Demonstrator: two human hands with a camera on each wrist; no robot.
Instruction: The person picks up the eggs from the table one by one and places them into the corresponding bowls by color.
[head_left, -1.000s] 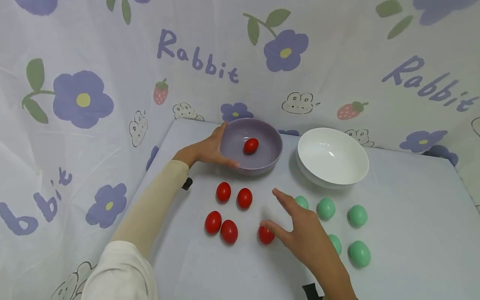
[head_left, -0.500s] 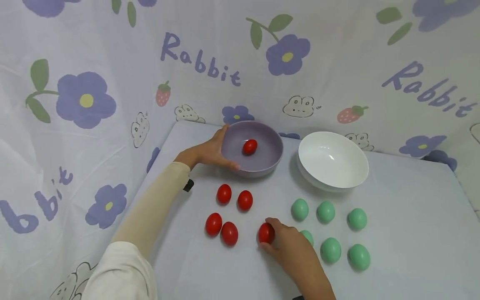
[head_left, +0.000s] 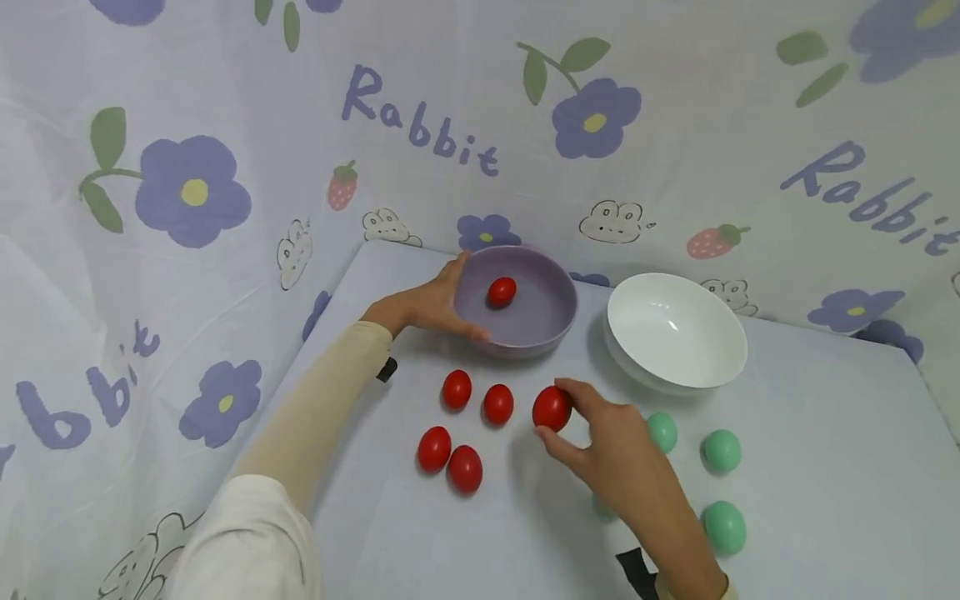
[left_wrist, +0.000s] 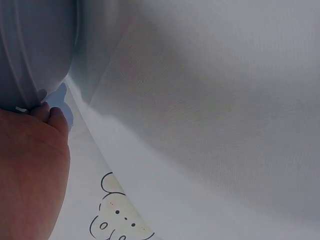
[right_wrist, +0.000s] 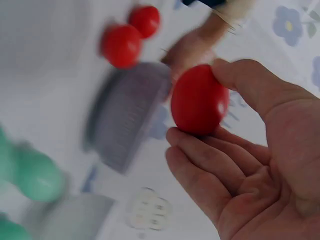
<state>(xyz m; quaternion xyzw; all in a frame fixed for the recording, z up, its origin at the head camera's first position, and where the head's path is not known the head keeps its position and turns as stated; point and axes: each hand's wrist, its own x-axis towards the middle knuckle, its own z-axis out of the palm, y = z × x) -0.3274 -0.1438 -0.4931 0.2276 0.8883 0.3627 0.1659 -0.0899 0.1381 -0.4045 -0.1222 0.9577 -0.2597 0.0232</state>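
My right hand (head_left: 630, 458) pinches a red egg (head_left: 551, 409) between thumb and fingertips. That egg is held off the table; the right wrist view shows the same red egg (right_wrist: 200, 100) against my fingers. At the back, my left hand (head_left: 433, 307) holds the side of a purple bowl (head_left: 536, 321), thumb near the front rim and fingers round the left edge. Inside that bowl lies one red egg (head_left: 502, 292). Several more red eggs (head_left: 465, 469) lie on the table in front of it. In the left wrist view, the bowl (left_wrist: 37, 50) partly hides my fingers.
A white bowl (head_left: 675, 333) stands right of the purple one. Several green eggs (head_left: 722, 452) lie in front of it, some partly behind my right hand and arm. A flower-printed cloth (head_left: 450, 100) hangs behind the table.
My right hand came down to the red egg, took hold of it and lifted it toward the purple bowl. My left hand has stayed on the bowl; the head view shifted slightly.
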